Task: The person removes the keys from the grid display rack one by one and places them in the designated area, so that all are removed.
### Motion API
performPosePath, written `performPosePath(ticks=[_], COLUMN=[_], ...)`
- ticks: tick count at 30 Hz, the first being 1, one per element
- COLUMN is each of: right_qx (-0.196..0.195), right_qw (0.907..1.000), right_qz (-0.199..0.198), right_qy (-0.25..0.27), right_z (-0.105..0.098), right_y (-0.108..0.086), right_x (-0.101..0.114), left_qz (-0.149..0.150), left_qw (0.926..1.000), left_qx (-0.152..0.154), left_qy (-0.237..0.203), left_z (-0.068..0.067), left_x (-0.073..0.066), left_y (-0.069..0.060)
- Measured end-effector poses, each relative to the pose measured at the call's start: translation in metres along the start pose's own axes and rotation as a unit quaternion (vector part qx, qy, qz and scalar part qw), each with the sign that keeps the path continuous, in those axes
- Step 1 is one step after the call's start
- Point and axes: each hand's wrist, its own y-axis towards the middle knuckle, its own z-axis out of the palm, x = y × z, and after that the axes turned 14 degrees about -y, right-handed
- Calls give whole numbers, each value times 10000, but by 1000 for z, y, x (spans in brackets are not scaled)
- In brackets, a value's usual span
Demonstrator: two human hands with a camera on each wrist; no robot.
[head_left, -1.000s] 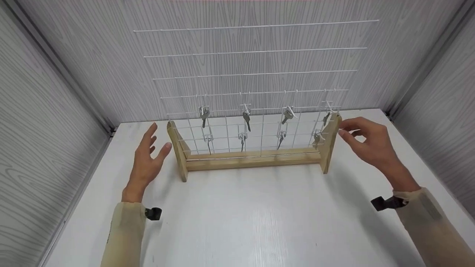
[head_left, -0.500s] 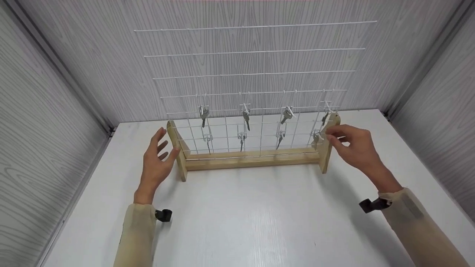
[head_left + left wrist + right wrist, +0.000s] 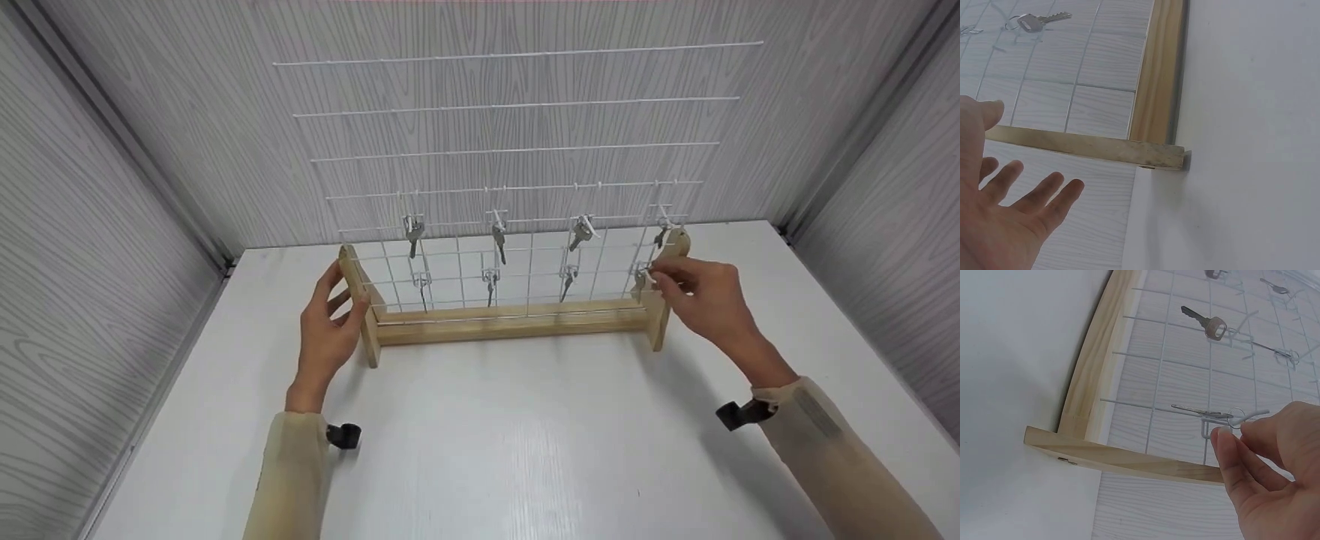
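Note:
A white wire grid (image 3: 529, 274) stands in a wooden frame (image 3: 510, 330), with several keys hanging from its hooks in two rows. My right hand (image 3: 709, 304) is at the lower right hook. In the right wrist view, its thumb and forefinger pinch the ring of the key (image 3: 1199, 411) there; the ring is still around the white hook (image 3: 1255, 414). My left hand (image 3: 328, 337) is at the left wooden end piece (image 3: 361, 307), thumb on one side and relaxed fingers on the other. Whether it touches the wood cannot be told.
The frame rests on a white table (image 3: 487, 442) near its back edge. Behind it rises a grey wood-patterned wall (image 3: 480, 22), with similar panels left and right. Another key (image 3: 1214, 328) hangs close to the pinched one.
My right hand has moved left from the frame's right end to the lower right key and pinches its ring. The left hand has come right, up to the left end piece.

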Motion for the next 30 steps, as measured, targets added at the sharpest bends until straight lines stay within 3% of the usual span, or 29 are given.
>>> performPosePath(ticks=[8, 17, 30], right_qx=[80, 274, -10], right_qw=[9998, 9989, 9989], right_qz=[167, 336, 384], right_qy=[18, 160, 250], right_z=[4, 6, 9], right_y=[2, 2, 3], right_x=[2, 3, 1], left_qz=[202, 169, 355], left_qw=[9997, 9996, 9987], left_qx=[-69, -214, -345], left_qy=[-139, -21, 96], left_z=[4, 9, 13], left_x=[0, 0, 3], left_y=[-3, -5, -6])
